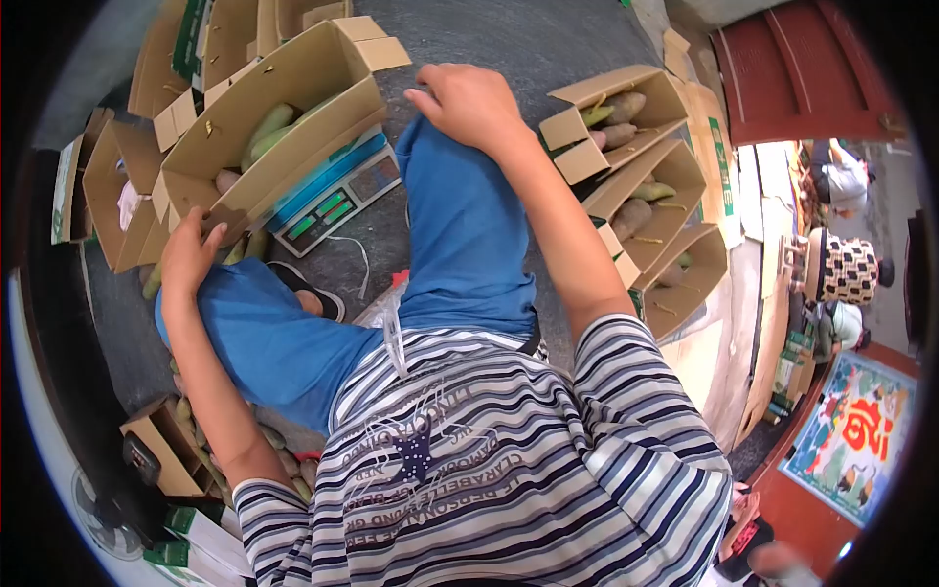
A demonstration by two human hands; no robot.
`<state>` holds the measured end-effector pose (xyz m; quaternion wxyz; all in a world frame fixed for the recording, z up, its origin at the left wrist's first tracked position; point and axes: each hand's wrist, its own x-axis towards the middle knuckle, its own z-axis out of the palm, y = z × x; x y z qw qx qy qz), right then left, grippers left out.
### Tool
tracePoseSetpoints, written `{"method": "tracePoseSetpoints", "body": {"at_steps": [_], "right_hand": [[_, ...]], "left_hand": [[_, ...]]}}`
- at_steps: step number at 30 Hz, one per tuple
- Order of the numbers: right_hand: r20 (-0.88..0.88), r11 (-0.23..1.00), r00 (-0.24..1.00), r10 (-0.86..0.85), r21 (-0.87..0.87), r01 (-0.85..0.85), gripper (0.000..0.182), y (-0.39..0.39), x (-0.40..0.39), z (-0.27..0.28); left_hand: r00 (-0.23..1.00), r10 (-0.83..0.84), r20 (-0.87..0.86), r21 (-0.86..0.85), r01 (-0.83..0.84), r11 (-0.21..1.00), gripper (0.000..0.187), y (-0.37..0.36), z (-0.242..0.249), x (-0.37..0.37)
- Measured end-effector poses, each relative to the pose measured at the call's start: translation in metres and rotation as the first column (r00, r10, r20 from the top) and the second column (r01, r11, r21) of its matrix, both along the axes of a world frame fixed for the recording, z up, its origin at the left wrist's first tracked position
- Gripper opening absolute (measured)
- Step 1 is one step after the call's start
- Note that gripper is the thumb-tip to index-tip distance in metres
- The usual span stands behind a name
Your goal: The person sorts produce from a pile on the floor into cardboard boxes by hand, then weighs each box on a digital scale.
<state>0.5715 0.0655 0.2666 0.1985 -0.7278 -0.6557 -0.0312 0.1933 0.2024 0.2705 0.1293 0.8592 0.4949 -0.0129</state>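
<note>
A long open cardboard box (279, 196) sits on a digital scale (337, 201) with lit green displays, tilted in my view. Several long green fruits (269, 132) lie inside it. My left hand (190, 252) is over my left knee, its fingers apart and the tips right at the box's near lower corner. Beyond the box's right end, my right hand (472, 106) hovers at my right knee. Its fingers are loosely bent, with the thumb apart and nothing in them.
Boxes of produce (636, 201) line the right side, and more cartons (122, 196) stand at the left. A white cable (365, 269) runs from the scale over the dark floor. Behind me is another produce box (171, 445). People (839, 181) are at the far right.
</note>
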Motion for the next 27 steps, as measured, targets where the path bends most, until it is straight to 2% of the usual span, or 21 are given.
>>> {"method": "tracePoseSetpoints", "body": {"at_steps": [7,8,11,15,18,20,21,23,25,27], "right_hand": [[0.026,0.997,1.000,-0.014,0.076,0.012,0.027,-0.001,-0.013,-0.004],[0.026,0.993,1.000,-0.016,0.119,0.013,0.026,-0.003,-0.016,-0.004],[0.040,0.972,0.999,-0.006,0.234,-0.004,0.026,-0.006,-0.022,-0.012],[0.042,0.952,0.999,0.026,0.305,-0.037,0.025,-0.014,-0.028,-0.015],[-0.082,0.881,0.994,0.075,0.473,-0.028,0.023,-0.023,-0.030,-0.014],[-0.332,0.851,0.943,0.019,0.501,0.160,0.024,-0.038,-0.027,-0.015],[-0.451,0.831,0.893,-0.003,0.496,0.253,0.024,-0.049,-0.023,-0.017],[-0.661,0.819,0.739,-0.129,0.349,0.455,0.023,-0.077,-0.003,-0.043],[-0.887,0.790,0.419,-0.193,0.113,0.603,0.022,-0.111,0.020,-0.113],[-0.690,0.837,0.584,-0.427,-0.057,0.545,0.023,-0.163,0.033,-0.177]], "left_hand": [[0.999,0.010,-0.034,-0.073,-0.012,0.997,0.037,0.009,-0.004,0.000],[0.999,-0.033,-0.018,-0.022,0.033,0.999,0.037,0.007,-0.003,0.001],[0.998,-0.056,-0.006,-0.013,0.055,0.998,0.038,0.013,-0.011,-0.003],[0.999,-0.027,-0.017,-0.047,0.026,0.999,0.037,0.013,-0.008,0.002],[0.999,-0.014,-0.030,-0.051,0.013,0.999,0.036,0.016,-0.009,0.002],[0.999,-0.032,-0.043,-0.041,0.031,0.999,0.035,0.018,-0.011,0.001],[0.998,-0.041,-0.050,-0.036,0.039,0.999,0.035,0.019,-0.012,0.000],[0.997,-0.058,-0.051,0.007,0.058,0.998,0.035,0.019,-0.013,-0.002],[0.998,-0.052,-0.035,-0.005,0.052,0.999,0.035,0.017,-0.013,-0.002],[1.000,-0.022,-0.002,-0.068,0.021,0.997,0.035,0.014,-0.008,0.001]]}}
